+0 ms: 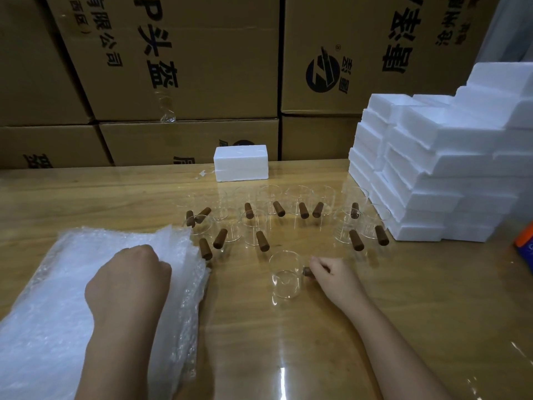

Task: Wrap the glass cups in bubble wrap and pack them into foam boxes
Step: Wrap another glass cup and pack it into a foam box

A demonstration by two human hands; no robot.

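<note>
Glass cup, upright on tabletop: right grip pinched its wooden handle. Left grip clenched on bubble wrap stack edge.

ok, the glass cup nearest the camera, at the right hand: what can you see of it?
The glass cup is clear, cylindrical and straight-walled, open at the top and empty. A short brown handle, wood by its look, sticks out of its side. It stands upright on the wooden table, apart from the other cups and nearer the camera. The right hand pinches the handle; nothing else touches the cup.
</note>
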